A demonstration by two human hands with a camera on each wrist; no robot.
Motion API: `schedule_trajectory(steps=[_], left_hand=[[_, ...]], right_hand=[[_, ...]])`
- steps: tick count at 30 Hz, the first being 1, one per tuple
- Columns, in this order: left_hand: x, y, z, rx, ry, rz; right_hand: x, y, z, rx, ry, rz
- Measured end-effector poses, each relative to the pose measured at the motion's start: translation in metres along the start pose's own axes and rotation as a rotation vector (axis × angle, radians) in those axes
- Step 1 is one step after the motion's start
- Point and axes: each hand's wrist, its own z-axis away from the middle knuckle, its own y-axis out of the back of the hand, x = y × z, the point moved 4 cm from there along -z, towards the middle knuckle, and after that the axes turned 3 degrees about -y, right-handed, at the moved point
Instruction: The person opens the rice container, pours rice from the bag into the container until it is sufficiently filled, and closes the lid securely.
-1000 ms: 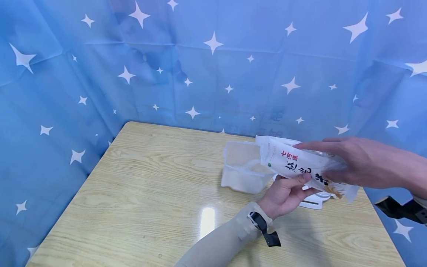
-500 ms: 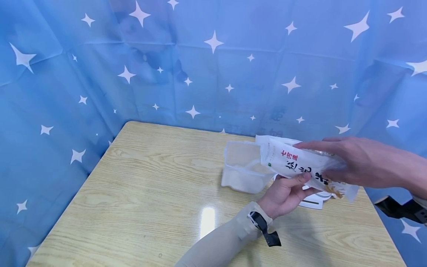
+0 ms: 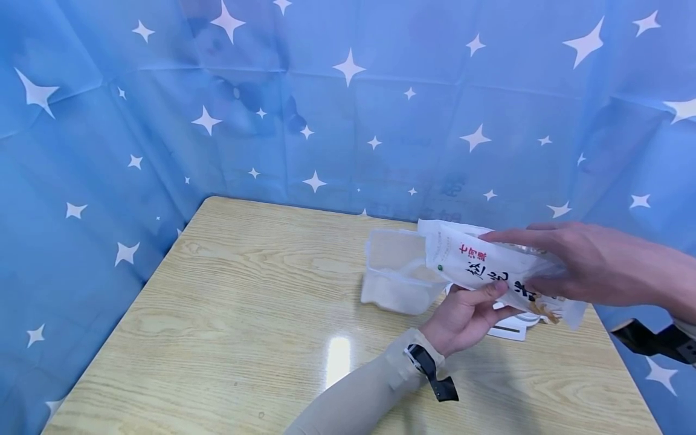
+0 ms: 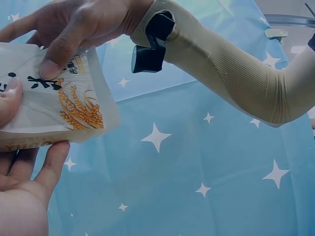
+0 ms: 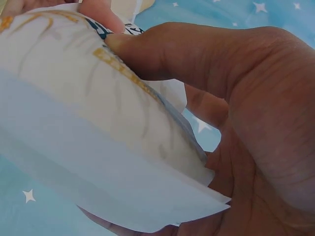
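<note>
The left hand (image 3: pixel 462 320) reached up and rightward from the lower edge, its forearm in a beige sleeve (image 3: pixel 359 389), thumb on the printed front and fingers beneath, pinching a white plastic bag with red and black characters and golden grain ears (image 3: pixel 451 261). The right hand (image 3: pixel 592 263) came in from the right edge, gripping the bag between its thumb on the front and fingers over the far side. Held above the wooden table (image 3: pixel 217 314), the bag's long axis slanted from upper left to lower right, its left end overlapping the translucent rectangular plastic container (image 3: pixel 394 296); whether they touched could not be told.
</note>
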Motion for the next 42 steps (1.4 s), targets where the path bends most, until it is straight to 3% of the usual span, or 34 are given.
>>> schedule_trajectory(steps=[15,26,42], left_hand=[[0.0005,0.0000,-0.0005,0.002,0.017,-0.005],[0.0002,0.0005,-0.0014,0.026,0.007,-0.023],[-0.0003,0.0019,-0.0006,0.026,0.006,-0.018]], right_hand=[[0.0012,-0.0008,-0.0007,-0.005,-0.001,0.000],[0.0014,-0.0027,-0.0046,-0.043,-0.045,0.010],[0.0054,-0.0060,-0.0034,-0.022,-0.018,0.012]])
